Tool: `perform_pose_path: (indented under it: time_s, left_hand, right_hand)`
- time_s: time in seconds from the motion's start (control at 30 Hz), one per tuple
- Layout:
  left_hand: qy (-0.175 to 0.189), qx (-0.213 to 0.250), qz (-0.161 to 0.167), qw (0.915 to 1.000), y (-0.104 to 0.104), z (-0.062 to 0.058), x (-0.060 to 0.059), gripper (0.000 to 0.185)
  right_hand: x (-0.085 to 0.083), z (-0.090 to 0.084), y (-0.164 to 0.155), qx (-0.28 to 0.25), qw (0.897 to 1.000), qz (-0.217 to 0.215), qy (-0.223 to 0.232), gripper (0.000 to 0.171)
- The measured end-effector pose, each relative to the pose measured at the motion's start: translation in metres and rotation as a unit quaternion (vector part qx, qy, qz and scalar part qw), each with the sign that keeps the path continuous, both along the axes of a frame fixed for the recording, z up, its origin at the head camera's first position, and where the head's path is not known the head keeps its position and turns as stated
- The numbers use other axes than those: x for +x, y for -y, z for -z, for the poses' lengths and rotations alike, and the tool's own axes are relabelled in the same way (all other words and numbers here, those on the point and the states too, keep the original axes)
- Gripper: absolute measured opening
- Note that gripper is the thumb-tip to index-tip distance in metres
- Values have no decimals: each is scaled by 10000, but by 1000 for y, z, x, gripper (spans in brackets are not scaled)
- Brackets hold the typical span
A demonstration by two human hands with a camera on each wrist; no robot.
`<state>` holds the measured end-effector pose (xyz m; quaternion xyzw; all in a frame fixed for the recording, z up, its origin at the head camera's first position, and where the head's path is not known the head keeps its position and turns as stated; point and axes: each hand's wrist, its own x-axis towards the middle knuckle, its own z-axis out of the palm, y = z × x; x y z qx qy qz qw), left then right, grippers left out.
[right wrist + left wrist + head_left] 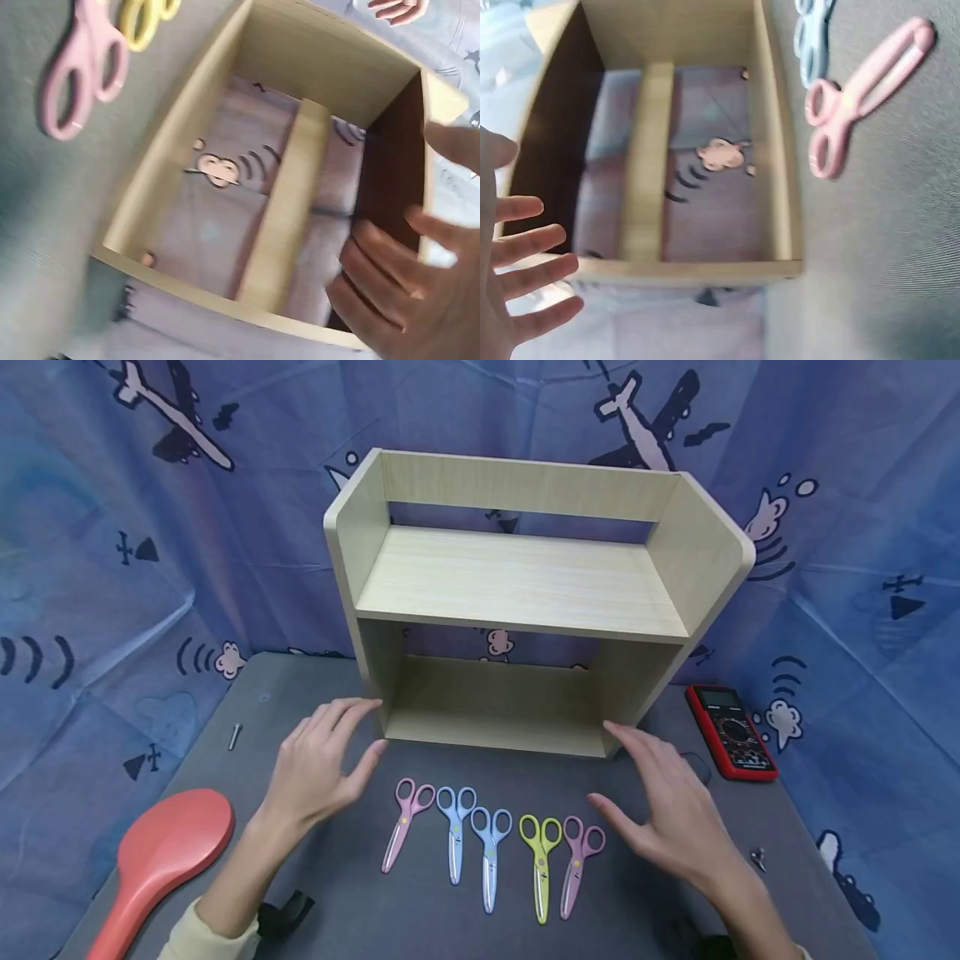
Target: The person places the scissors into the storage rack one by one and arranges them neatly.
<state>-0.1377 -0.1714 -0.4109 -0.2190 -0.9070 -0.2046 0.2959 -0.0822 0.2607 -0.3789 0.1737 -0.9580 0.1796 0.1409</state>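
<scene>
On the near worktop (435, 935), five pairs of scissors (490, 860) lie in a row. Left hand (318, 764) and right hand (671, 802), thumbs and fingers apart, flank an open strip before the shelf (517, 581); contact with its side edges unclear. Curtain (480, 402) behind.

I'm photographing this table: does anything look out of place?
Perhaps two loose bits: a bolt-like piece near the left edge of the table, and a metal piece beside the right hand. Each lies alone, away from the neatly grouped scissors.
</scene>
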Motion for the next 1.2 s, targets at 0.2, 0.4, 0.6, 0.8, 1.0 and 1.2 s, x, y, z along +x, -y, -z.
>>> perform_pose_path:
  time_s: [0.2,0.4,0.6,0.8,1.0,1.2]
  left_hand:
    - [937,1330,-111,9866,3,23,-25,43]
    - [1503,2826,94,9473,5,35,-41,53]
    - [1758,3511,321,9191,4,40,-44,45]
    - [1746,3686,352,9124,5,43,-43,41]
    - [1737,3726,410,9107,7,43,-43,39]
    - [1742,3720,434,9107,6,43,-43,40]
  right_hand:
    - [-16,35,-17,-633,9611,-1295,2356,62]
    - [-36,74,-32,-587,9238,-1906,3269,64]
    - [-48,91,-42,-661,9116,-1965,3550,69]
    - [-52,89,-48,-627,9002,-2021,3805,67]
    - [-53,81,-57,-679,8677,-2364,4320,56]
    - [-56,72,-67,-833,7896,-2699,5448,50]
